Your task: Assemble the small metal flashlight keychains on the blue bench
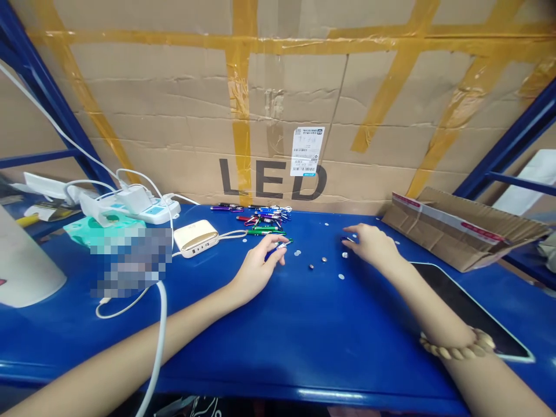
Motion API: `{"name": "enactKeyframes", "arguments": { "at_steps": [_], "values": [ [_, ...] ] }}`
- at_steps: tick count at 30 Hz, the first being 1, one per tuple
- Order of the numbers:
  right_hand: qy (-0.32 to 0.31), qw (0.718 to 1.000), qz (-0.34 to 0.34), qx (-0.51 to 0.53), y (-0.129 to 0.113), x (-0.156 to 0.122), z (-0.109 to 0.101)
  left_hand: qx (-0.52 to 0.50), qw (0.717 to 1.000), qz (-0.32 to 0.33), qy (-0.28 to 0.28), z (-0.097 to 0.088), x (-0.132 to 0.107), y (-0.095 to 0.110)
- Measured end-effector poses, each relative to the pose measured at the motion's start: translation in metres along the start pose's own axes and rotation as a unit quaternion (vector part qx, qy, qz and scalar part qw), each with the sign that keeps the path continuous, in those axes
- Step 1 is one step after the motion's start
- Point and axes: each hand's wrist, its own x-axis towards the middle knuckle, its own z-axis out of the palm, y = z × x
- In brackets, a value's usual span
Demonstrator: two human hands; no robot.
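Observation:
My left hand point(257, 264) rests on the blue table point(278, 336) with its fingers pinched on a small blue keychain flashlight point(278, 249). My right hand point(369, 243) lies palm down further right, fingertips on a small dark blue part point(346, 238) near a button cell point(344, 255). Several small silver button cells point(324, 259) lie scattered between and around both hands. Behind them sits a pile of coloured keychain flashlights point(263, 220). A beaded bracelet point(456, 349) circles my right wrist.
A white power bank point(195, 237) with a cable lies at left, beside a power strip point(143, 205) with plugged chargers and a green packet point(87, 229). A dark tablet point(469, 307) and an open cardboard box point(460, 229) sit at right. A taped cardboard wall marked LED stands behind.

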Motion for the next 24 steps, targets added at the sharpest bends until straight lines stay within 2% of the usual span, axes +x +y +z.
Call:
{"name": "enactKeyframes", "arguments": {
  "at_steps": [4, 12, 20, 24],
  "values": [
    [0.001, 0.999, -0.017, 0.034, 0.001, 0.0, -0.004, -0.01, 1.0, -0.007, 0.012, 0.0, 0.003, -0.004],
    [0.009, 0.996, 0.085, 0.016, 0.016, -0.001, -0.025, -0.021, 0.999, -0.008, 0.027, -0.001, 0.004, -0.003],
    [-0.031, 0.987, 0.16, -0.005, 0.032, 0.006, -0.021, -0.02, 0.999, -0.018, 0.018, 0.0, 0.003, 0.0],
    [-0.045, 0.984, 0.17, 0.007, 0.042, 0.009, -0.015, -0.026, 0.999, -0.02, 0.014, 0.0, 0.003, 0.0]
  ]
}}
